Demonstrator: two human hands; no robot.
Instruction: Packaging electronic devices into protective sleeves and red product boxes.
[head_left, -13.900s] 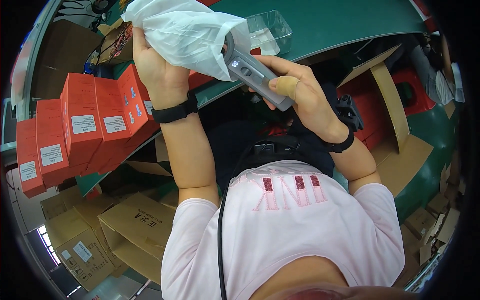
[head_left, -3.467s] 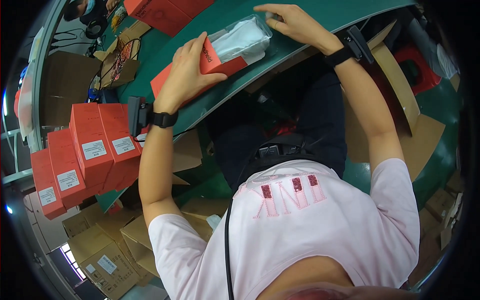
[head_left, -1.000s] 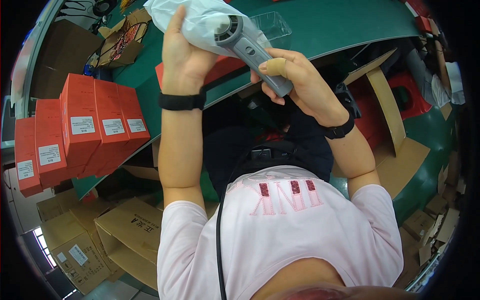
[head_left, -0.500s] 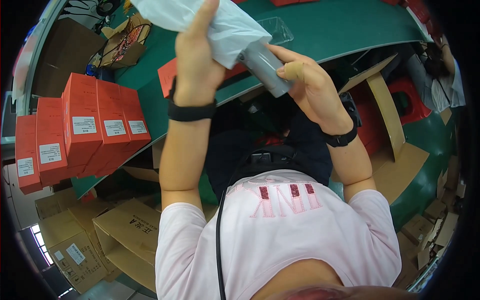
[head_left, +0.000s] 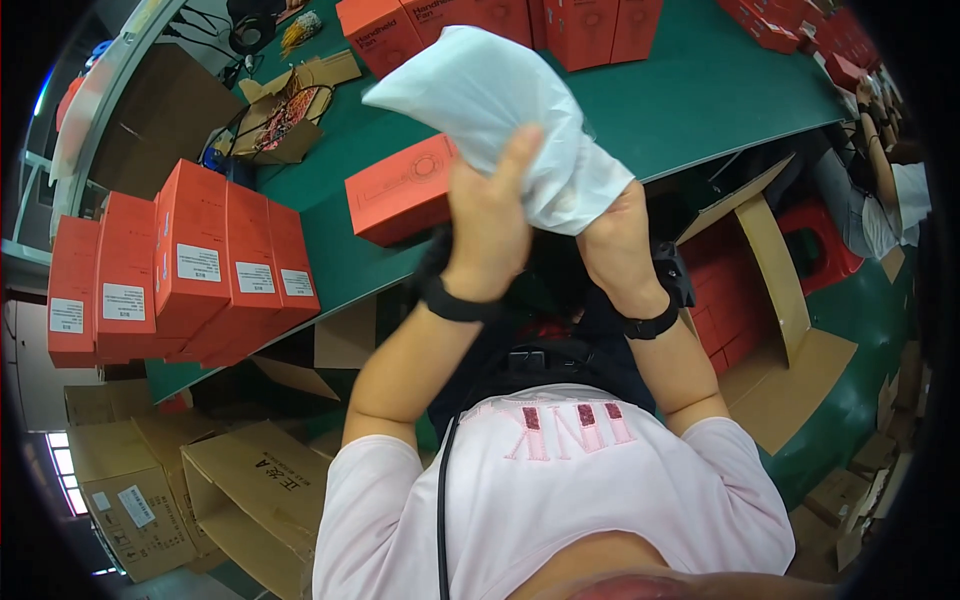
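Observation:
A white plastic bag (head_left: 500, 100) hangs tilted in front of me above the green table's near edge, its lower end toward my right hand. My left hand (head_left: 492, 225) is closed on the bag's near side, thumb lying up along it. At the bag's lower right end, my right hand (head_left: 620, 255) grips it, with most fingers hidden by the plastic. The grey cylinder seen earlier is out of sight now. Just left of my left hand, a red box (head_left: 400, 190) lies flat on the table.
Upright red boxes (head_left: 230, 260) stand in rows at the table's left; more red boxes (head_left: 600, 30) line its far side. An open carton (head_left: 285, 120) holds colourful cords. Another carton (head_left: 770, 260) with red boxes sits at right, near a red stool (head_left: 825, 240) and a co-worker (head_left: 880, 190).
The white bag now covers the grey cylinder's place in my right hand. Both hands have moved lower, my left hand also rightward. More of the table's far side and the lying red box show.

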